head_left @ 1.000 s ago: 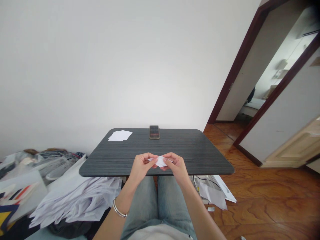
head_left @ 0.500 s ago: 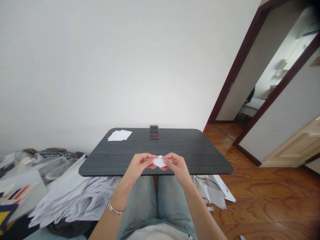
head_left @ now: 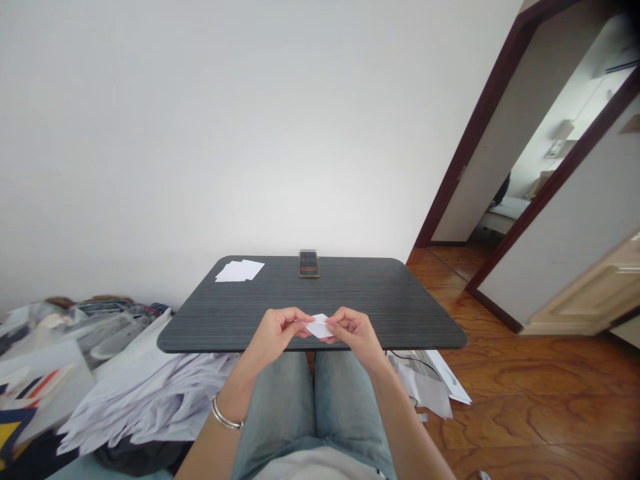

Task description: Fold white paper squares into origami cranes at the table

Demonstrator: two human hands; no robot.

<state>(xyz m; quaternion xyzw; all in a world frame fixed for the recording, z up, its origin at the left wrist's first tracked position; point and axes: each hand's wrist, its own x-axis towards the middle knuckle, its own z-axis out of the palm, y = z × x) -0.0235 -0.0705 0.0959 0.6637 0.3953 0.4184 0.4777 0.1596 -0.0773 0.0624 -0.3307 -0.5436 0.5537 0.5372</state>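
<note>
Left hand and right hand parted slightly, pinching angular white paper.

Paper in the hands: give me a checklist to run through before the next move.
1. The small white paper pinched between left hand and right hand: ok.
2. Its fold lines crisp: cannot tell, too small and partly hidden by fingers.
3. Hands held over the dark table: ok.
4. Spare white sheets in sight near the table's far edge: ok.
5. Bracelet on the left wrist, apart from the paper: ok.
</note>
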